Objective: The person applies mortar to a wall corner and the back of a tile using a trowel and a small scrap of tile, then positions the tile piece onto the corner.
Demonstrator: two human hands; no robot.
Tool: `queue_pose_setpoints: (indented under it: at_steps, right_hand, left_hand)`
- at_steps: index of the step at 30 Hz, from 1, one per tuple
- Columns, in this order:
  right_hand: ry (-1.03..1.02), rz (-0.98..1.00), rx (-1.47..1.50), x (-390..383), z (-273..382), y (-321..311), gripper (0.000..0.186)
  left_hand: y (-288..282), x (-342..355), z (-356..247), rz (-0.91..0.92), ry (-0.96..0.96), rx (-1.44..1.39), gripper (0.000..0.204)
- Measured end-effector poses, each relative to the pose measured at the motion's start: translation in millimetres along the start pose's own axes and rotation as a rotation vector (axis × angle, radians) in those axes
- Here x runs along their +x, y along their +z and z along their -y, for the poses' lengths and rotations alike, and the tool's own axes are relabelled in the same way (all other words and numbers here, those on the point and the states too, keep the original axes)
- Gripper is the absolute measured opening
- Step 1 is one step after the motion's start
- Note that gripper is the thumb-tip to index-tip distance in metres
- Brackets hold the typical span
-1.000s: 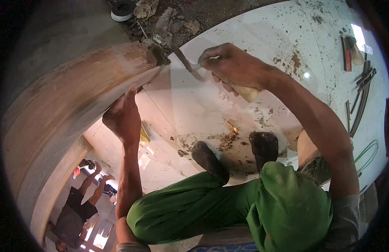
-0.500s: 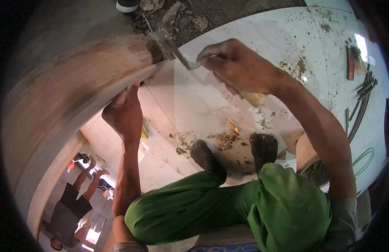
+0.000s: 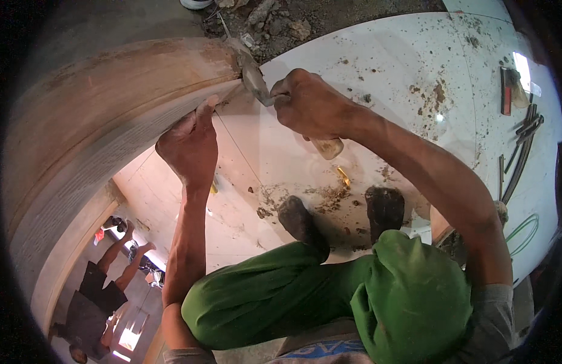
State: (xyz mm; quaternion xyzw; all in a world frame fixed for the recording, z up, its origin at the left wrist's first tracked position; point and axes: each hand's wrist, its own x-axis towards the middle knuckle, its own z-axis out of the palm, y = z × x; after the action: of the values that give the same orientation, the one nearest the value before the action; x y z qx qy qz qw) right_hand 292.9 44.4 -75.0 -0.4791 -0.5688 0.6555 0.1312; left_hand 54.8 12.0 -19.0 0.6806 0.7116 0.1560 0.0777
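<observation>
My right hand (image 3: 314, 106) is closed round a trowel (image 3: 255, 80), whose pale handle (image 3: 326, 147) sticks out below the fist. The trowel's grey, smeared blade touches or lies close to the end of a long upright panel (image 3: 117, 142); which of the two cannot be told. Its pale side carries fine lines, and brownish material (image 3: 147, 64) runs along its top. My left hand (image 3: 190, 142) grips the panel's lower edge near that same end, thumb pointing up. The left fingers are partly hidden.
Crumbs of mortar (image 3: 329, 197) lie on the white tiled floor around my dark-covered feet (image 3: 302, 221), beside a small yellow piece (image 3: 343, 176). Rubble (image 3: 281, 24) lies beyond the panel. Dark rods (image 3: 523, 142) and a green cord loop (image 3: 523, 233) are at right. Another person (image 3: 96, 309) is at lower left.
My right hand has moved left and turned, so the trowel's blade now shows more of its flat face by the panel's end. My left hand still holds the edge.
</observation>
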Motion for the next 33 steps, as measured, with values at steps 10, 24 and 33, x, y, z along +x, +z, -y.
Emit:
queue_pose_setpoints:
  at_steps: [10, 24, 33]
  right_hand:
    - [0.086, 0.165, 0.159, -57.5, 20.7, -18.4, 0.038]
    - [0.041, 0.071, 0.182, 11.8, -6.0, -15.1, 0.039]
    - [-0.065, 0.031, 0.368, -36.5, 0.0, -37.2, 0.031]
  left_hand:
    - [-3.2, -1.9, -1.2, -0.058, 0.069, -0.069, 0.010]
    - [-6.1, 4.2, -8.9, 0.068, -0.080, -0.085, 0.010]
    - [-6.3, 1.6, -9.5, -0.017, -0.107, -0.194, 0.016]
